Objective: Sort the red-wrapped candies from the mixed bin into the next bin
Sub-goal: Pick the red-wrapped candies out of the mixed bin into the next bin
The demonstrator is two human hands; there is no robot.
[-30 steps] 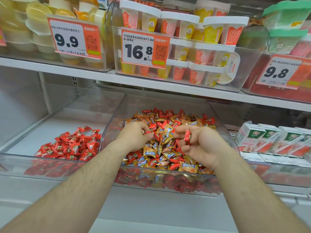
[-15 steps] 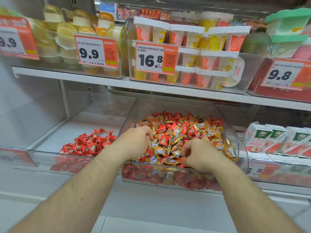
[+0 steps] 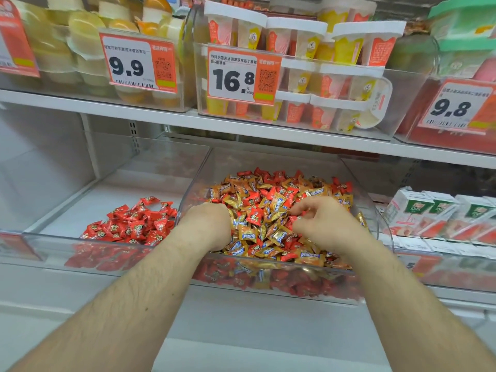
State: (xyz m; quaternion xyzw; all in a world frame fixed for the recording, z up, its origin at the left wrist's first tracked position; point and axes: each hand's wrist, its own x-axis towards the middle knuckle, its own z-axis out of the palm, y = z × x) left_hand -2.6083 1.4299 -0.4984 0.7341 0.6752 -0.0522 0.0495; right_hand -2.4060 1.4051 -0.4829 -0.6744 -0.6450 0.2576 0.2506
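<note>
Both hands have dropped back into the mixed bin [image 3: 373, 210]: the left hand [image 3: 206, 226] curled knuckles-up in the candies, its catch hidden; the right hand [image 3: 319, 221] pinching among wrappers. Red-wrapped candies [image 3: 131, 224] lie left of them in the next bin [image 3: 53, 234].

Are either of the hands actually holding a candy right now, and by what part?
It cannot be told. Both the left hand and the right hand are down in the mixed bin with fingers curled into the candies, hiding any hold.
</note>
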